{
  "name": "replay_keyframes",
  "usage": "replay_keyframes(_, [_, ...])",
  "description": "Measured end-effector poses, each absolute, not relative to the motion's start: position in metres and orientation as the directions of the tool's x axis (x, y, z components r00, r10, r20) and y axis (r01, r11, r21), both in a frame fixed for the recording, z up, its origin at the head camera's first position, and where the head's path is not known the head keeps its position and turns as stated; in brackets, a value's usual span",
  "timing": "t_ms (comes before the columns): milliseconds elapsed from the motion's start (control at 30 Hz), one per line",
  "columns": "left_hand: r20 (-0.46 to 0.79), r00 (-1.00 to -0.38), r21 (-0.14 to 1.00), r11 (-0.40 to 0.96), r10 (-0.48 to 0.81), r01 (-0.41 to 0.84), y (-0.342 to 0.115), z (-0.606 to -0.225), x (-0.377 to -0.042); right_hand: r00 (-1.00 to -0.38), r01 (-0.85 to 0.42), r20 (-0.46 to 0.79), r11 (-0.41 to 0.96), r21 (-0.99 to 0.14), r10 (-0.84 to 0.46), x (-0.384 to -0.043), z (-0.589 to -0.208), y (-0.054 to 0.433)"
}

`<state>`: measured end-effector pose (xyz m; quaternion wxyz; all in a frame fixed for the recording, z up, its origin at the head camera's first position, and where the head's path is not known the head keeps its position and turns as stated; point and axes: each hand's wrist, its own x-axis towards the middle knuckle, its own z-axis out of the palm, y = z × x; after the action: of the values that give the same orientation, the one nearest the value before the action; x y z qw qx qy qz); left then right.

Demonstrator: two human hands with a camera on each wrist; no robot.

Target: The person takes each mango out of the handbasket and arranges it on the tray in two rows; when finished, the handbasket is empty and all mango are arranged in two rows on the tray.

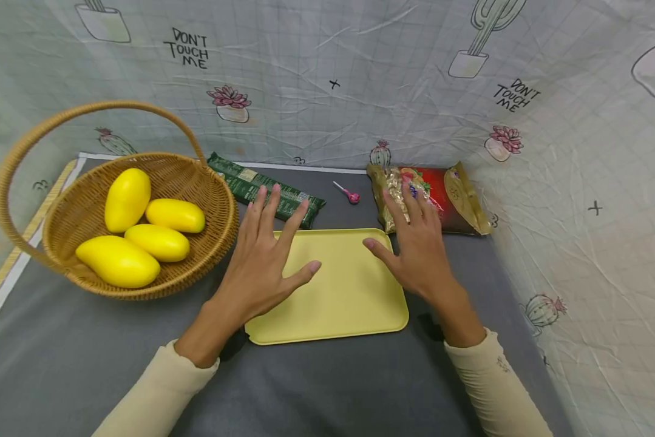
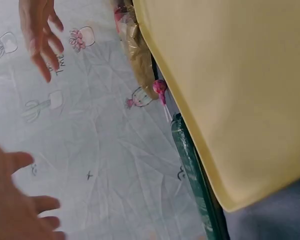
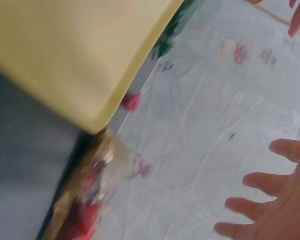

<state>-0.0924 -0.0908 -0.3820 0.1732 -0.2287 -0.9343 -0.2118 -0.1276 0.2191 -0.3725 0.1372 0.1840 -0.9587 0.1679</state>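
Observation:
Both hands hang over a pale yellow tray (image 1: 338, 291) with fingers spread and nothing held. The left hand (image 1: 264, 261) overlaps the tray's left side in the head view, its fingertips pointing toward a long green packet (image 1: 261, 188). Over the tray's right edge is the right hand (image 1: 417, 249), its fingers overlapping a gold and red packet (image 1: 455, 197). Between the two packets lies a pink lollipop (image 1: 352, 197) with a white stick. In the left wrist view, the left hand (image 2: 20, 200) shows at the lower left; the right hand (image 3: 275, 195) appears in the right wrist view.
A wicker basket (image 1: 226, 224) with a tall arched handle stands at the left, holding several yellow mangoes (image 1: 127, 200). Dark grey cloth (image 1: 327, 388) covers the table. A pale printed curtain (image 1: 305, 73) hangs behind and along the right side.

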Motion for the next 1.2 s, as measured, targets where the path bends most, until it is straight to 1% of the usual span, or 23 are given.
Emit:
replay_keyframes(133, [0.572,-0.771,0.336,0.777,0.280,0.532,-0.097,-0.377,-0.080,-0.841,-0.493,0.404,0.816,-0.302,-0.359,-0.127,-0.368,0.202])
replay_keyframes(300, [0.708,-0.687,0.376,0.736,0.162,0.562,-0.106,-0.375,-0.065,-0.770,-0.588,0.508,0.740,-0.326,-0.387,-0.126,-0.362,0.179])
replay_keyframes(400, [0.779,-0.623,0.388,0.730,0.066,0.563,-0.112,-0.375,-0.058,-0.734,-0.630,0.555,0.699,-0.338,-0.392,-0.126,-0.358,0.166])
replay_keyframes(500, [0.832,-0.552,0.411,0.730,-0.055,0.546,-0.120,-0.373,-0.050,-0.715,-0.657,0.569,0.670,-0.347,-0.407,-0.126,-0.354,0.153])
replay_keyframes(600, [0.852,-0.483,0.460,0.727,-0.201,0.509,-0.128,-0.370,-0.041,-0.700,-0.680,0.572,0.645,-0.348,-0.428,-0.125,-0.351,0.141])
replay_keyframes(700, [0.846,-0.416,0.512,0.727,-0.333,0.458,-0.136,-0.367,-0.033,-0.678,-0.704,0.583,0.624,-0.339,-0.448,-0.124,-0.348,0.129])
replay_keyframes(767, [0.833,-0.380,0.543,0.725,-0.402,0.423,-0.142,-0.365,-0.029,-0.662,-0.719,0.593,0.612,-0.329,-0.459,-0.124,-0.347,0.121])
replay_keyframes(900, [0.800,-0.327,0.597,0.722,-0.503,0.350,-0.159,-0.369,-0.021,-0.629,-0.748,0.611,0.588,-0.308,-0.481,-0.125,-0.345,0.105])
replay_keyframes(1000, [0.766,-0.308,0.640,0.710,-0.564,0.294,-0.173,-0.376,-0.016,-0.608,-0.769,0.615,0.565,-0.298,-0.502,-0.125,-0.344,0.093])
replay_keyframes(1067, [0.740,-0.314,0.669,0.697,-0.594,0.258,-0.182,-0.381,-0.011,-0.595,-0.783,0.615,0.547,-0.297,-0.517,-0.124,-0.343,0.085])
replay_keyframes(1133, [0.702,-0.350,0.706,0.673,-0.620,0.223,-0.190,-0.386,-0.007,-0.586,-0.793,0.614,0.532,-0.298,-0.529,-0.123,-0.343,0.077])
replay_keyframes(1200, [0.638,-0.414,0.757,0.628,-0.650,0.181,-0.197,-0.390,-0.002,-0.574,-0.803,0.616,0.518,-0.295,-0.540,-0.122,-0.342,0.069])
